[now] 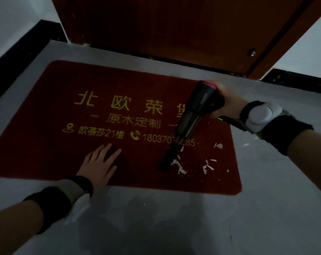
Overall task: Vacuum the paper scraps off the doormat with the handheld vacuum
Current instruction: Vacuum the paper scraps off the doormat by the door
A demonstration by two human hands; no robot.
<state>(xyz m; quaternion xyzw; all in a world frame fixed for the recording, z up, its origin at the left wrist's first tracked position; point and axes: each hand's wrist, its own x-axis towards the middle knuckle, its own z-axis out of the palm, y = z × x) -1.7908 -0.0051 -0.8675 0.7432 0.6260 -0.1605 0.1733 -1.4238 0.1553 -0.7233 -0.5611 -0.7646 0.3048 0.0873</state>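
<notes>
A red doormat [64, 100] with yellow lettering lies on the grey floor before a door. White paper scraps [181, 169] are scattered over its near right part. My right hand [227, 103] grips the black handheld vacuum [194, 116] by its handle; the pink-capped rear points up and the nozzle tip touches the mat at the left edge of the scraps. My left hand [98, 165] rests flat on the mat's near edge, fingers spread and straight.
A brown wooden door [165, 24] stands closed behind the mat, with a small metal stop [252, 53] low on its right side. Black skirting runs along white walls on both sides. Grey floor [174, 221] lies in front of the mat.
</notes>
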